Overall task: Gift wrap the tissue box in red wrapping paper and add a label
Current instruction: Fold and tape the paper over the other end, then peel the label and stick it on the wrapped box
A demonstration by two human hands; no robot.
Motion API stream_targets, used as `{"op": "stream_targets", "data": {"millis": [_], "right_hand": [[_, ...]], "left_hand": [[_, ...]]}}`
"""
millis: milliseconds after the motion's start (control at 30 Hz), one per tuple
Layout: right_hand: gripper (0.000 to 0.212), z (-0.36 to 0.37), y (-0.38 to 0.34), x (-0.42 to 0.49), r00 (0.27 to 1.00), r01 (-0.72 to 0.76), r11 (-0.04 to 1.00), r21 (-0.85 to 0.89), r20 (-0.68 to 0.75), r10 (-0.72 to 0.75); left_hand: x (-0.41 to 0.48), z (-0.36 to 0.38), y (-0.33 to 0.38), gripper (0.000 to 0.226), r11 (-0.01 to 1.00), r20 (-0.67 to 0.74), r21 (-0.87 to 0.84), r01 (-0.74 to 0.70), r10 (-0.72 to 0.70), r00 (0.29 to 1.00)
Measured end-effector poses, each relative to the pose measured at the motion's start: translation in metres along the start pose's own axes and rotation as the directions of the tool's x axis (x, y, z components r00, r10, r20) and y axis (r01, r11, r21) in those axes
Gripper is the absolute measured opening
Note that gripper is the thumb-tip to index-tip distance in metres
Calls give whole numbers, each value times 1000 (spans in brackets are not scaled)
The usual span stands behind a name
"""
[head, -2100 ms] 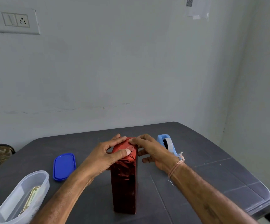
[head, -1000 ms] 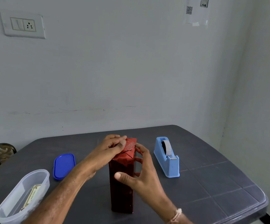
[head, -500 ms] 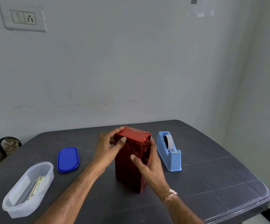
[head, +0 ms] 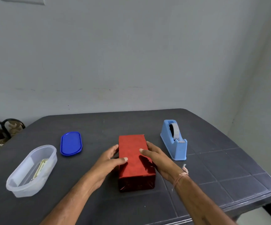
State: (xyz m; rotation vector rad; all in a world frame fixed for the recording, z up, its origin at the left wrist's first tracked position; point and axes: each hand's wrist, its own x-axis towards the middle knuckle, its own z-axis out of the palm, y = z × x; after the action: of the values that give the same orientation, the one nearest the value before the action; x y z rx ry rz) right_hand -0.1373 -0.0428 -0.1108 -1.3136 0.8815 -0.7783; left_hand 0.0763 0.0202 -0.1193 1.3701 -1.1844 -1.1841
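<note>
Where the dark grey surface [head: 220, 176] reaches its left edge, a clear oval tub [head: 16, 187] stands open with a pale card [head: 40, 168] lying inside. A blue oval lid [head: 71, 143] lies flat just beyond the tub to the right. Next comes the left hand [head: 107, 161], set against the left side of the tissue box [head: 134, 161]. Its fingers run along the side wall and its thumb lies over the top edge, so it clasps the box. The box lies on its broad face at the middle of the surface, its long axis pointing away from the person. It is fully covered in shiny red wrapping paper [head: 131, 143], creased at the near end. The right hand [head: 159, 158] clasps the right side likewise, thumb on top and fingers down the wall, with a thread band [head: 181, 176] at its wrist. A light blue tape dispenser [head: 174, 140] stands near, apart from that hand.
</note>
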Motion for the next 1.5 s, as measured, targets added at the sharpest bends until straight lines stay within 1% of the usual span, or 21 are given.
{"op": "stream_targets", "data": {"millis": [67, 133, 300, 467, 733, 833, 900, 967, 1000, 1033, 1067, 1100, 1167, 1200, 1233, 1267, 1300, 1333, 1367, 1433, 1500], "right_hand": [[42, -10, 8, -7, 997, 4, 1000, -15, 77, -3], [47, -17, 13, -11, 993, 5, 1000, -3, 119, -4], [49, -20, 17, -7, 991, -23, 997, 74, 136, 13], [51, -19, 18, -9, 993, -43, 992, 121, 118, 29], [51, -19, 17, -11, 995, -75, 990, 119, 78, 66], [58, -17, 11, -13, 995, -92, 996, 12, 25, 92], [71, -9, 2, -15, 993, -53, 980, -193, -112, 32], [75, 12, -14, -12, 948, 64, 888, -455, -251, -197], [71, 20, -22, -13, 898, 136, 817, -560, -280, -341], [65, 38, -31, -8, 854, 215, 752, -623, -253, -454], [59, 56, -39, -3, 833, 280, 713, -643, -207, -514], [53, 76, -45, 2, 842, 323, 709, -626, -151, -517], [43, 126, -51, 17, 910, 345, 749, -566, 4, -416], [40, 149, -51, 24, 926, 347, 747, -567, 80, -369], [37, 174, -50, 32, 932, 354, 738, -575, 147, -333], [34, 194, -48, 39, 933, 358, 734, -577, 196, -301], [31, 212, -47, 46, 934, 356, 729, -585, 232, -270], [27, 227, -48, 53, 932, 361, 714, -599, 262, -251], [24, 240, -50, 60, 925, 377, 690, -618, 291, -244], [21, 266, -54, 77, 901, 431, 611, -664, 360, -243], [24, 285, -57, 97, 861, 505, 451, -736, 463, -209]], "left_hand": [[-8, -11, -14, 103, 995, 130, -90, 31, -19, 991], [-12, -15, -21, 110, 987, 198, -158, 37, -5, 980], [-15, -9, -21, 114, 972, 167, -232, -25, 66, 984], [-22, -7, -22, 109, 963, 145, -267, -34, 75, 987], [-24, -3, -20, 112, 963, 100, -261, -61, 89, 991], [-32, -3, -12, 110, 982, 71, -179, -62, 76, 995], [-38, -7, -4, 95, 998, 31, -42, -56, 57, 998], [-46, -24, 7, 73, 993, -70, 88, -76, 83, 994], [-48, -32, 15, 64, 983, -128, 151, -103, 122, 984], [-54, -50, 22, 56, 965, -215, 223, -135, 184, 959], [-59, -71, 27, 49, 938, -314, 309, -156, 255, 914], [-63, -93, 29, 43, 904, -424, 404, -139, 320, 847], [-77, -148, 28, 40, 812, -625, 579, 68, 389, 676], [-84, -172, 26, 45, 757, -693, 613, 226, 378, 614], [-93, -196, 20, 53, 709, -742, 598, 373, 316, 591], [-99, -212, 15, 58, 681, -770, 559, 473, 215, 601], [-105, -223, 11, 56, 679, -767, 521, 518, 105, 633], [-111, -228, 8, 45, 707, -735, 491, 510, 21, 678], [-115, -229, 3, 31, 756, -700, 461, 464, -12, 714], [-122, -231, -7, 12, 830, -672, 406, 383, -12, 741], [-126, -226, -13, 5, 882, -668, 347, 318, -5, 744]]}}
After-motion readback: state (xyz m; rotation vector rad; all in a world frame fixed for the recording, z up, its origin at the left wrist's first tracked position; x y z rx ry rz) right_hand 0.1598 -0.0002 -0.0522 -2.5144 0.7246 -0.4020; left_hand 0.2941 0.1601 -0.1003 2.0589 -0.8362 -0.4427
